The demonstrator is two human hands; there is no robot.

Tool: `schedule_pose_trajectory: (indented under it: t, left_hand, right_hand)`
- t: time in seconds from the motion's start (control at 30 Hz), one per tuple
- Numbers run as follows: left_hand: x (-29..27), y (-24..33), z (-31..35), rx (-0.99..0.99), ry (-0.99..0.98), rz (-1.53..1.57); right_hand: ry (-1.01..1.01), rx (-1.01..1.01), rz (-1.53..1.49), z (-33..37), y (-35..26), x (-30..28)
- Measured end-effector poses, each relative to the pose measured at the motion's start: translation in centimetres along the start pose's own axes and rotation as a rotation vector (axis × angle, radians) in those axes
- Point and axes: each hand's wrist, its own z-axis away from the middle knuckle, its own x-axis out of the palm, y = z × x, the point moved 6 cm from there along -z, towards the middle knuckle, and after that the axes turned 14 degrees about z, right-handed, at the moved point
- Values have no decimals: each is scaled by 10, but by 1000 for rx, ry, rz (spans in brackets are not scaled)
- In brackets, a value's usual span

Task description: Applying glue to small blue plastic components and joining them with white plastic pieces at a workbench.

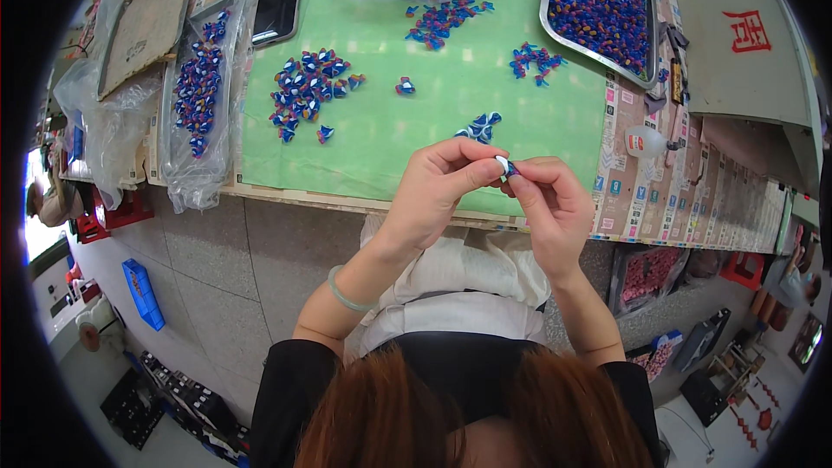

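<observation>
Over the front of a green mat (373, 134), my left hand (449, 175) and my right hand (555, 204) meet, both pinching one small blue and white plastic piece (505, 166). Its exact kind is too small to tell, and fingertips cover part of it. Just beyond lie a few blue and white pieces (481, 126). A pile of blue, white and red assembled pieces (308, 87) spreads on the mat's left, with a single piece (405, 86) apart from it. Smaller blue and red parts (442, 22) lie at the far middle, and another little group (536, 62) to their right.
A metal tray (643, 78) heaped with small blue and red parts stands at the far right. On the left are a phone (279, 0), a plastic-lined tray (230, 113) of pieces and a cardboard sheet (147, 26). A small white bottle (646, 142) sits right of the mat.
</observation>
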Motion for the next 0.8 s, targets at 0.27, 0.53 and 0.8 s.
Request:
schedule_pose_trajectory:
  t: [0.27,0.53,0.8]
  left_hand:
    - [-17,1,-4,-48,152,142]
    - [-19,3,-8,-90,61,319]
    - [-26,1,-9,-83,134,251]
  right_hand:
    - [627,-129,417,7,20,-63]
    - [784,215,341,-4,114,-168]
    - [283,324,-296,-1,54,-87]
